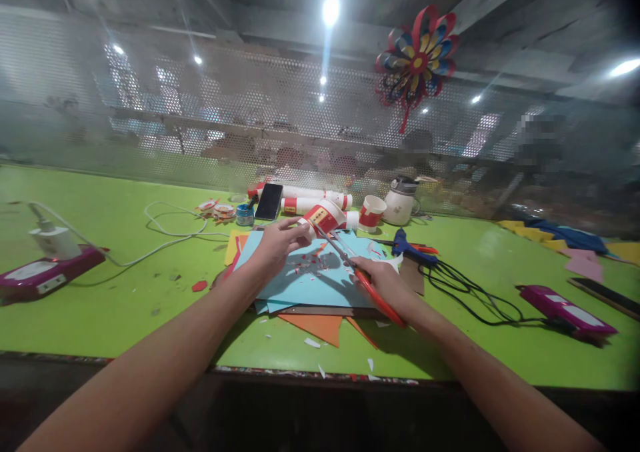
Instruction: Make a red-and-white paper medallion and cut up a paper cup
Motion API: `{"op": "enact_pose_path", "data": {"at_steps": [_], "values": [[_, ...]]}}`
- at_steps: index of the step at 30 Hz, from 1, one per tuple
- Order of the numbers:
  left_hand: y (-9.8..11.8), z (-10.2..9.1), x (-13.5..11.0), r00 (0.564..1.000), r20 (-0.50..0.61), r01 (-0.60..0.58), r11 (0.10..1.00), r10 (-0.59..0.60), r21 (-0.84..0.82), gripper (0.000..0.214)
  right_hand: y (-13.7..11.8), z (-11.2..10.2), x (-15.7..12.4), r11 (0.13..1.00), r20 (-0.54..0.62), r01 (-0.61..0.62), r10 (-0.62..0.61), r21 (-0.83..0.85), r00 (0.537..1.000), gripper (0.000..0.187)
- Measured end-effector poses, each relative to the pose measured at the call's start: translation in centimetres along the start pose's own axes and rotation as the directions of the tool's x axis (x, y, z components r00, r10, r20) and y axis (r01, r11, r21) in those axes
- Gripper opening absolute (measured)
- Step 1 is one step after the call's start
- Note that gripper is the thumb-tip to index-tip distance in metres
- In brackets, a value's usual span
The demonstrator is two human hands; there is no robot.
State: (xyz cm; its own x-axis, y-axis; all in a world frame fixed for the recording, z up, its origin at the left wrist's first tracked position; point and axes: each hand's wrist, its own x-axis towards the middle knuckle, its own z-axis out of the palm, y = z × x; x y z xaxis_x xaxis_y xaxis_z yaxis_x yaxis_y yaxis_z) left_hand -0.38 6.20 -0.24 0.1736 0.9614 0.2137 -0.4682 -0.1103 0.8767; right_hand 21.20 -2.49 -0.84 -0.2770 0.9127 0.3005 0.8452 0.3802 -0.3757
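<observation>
My left hand [274, 245] is closed around a white paper cup with a red band [323, 219], held tilted above a light blue paper sheet [310, 282]. My right hand [385, 284] grips red-handled scissors [350, 260], whose blades point up and left and meet the cup's rim. Small red and white paper scraps lie on the blue sheet under the cup. Orange paper sheets [315, 325] stick out from beneath the blue one.
On the green table [125, 292]: a blue glue gun [410, 249] with black cord, a black phone [269, 201], lying glue tubes [305, 199], another red-banded cup [371, 212], a white jar [401, 202], purple power strips [45, 272] [565, 309]. A paper pinwheel [417, 55] hangs on the mesh screen behind.
</observation>
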Motion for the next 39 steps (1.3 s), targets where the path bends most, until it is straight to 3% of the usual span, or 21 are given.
{"op": "enact_pose_path", "data": {"at_steps": [20,28,39], "values": [[-0.01,0.93,-0.32,0.977,-0.088,-0.182,0.972,0.196,0.149,0.049,-0.16,-0.06,-0.08,0.998,-0.019,0.004,-0.003,0.064,1.0,0.034],[0.01,0.88,-0.44,0.989,-0.011,-0.143,0.983,0.145,0.116,0.042,0.17,-0.11,0.0,0.999,-0.019,0.022,-0.022,0.027,1.0,0.032],[0.55,0.56,-0.31,0.999,0.012,-0.038,0.999,0.038,-0.028,0.045,-0.18,-0.06,-0.01,0.998,-0.026,0.056,-0.056,0.023,0.998,0.03]]}}
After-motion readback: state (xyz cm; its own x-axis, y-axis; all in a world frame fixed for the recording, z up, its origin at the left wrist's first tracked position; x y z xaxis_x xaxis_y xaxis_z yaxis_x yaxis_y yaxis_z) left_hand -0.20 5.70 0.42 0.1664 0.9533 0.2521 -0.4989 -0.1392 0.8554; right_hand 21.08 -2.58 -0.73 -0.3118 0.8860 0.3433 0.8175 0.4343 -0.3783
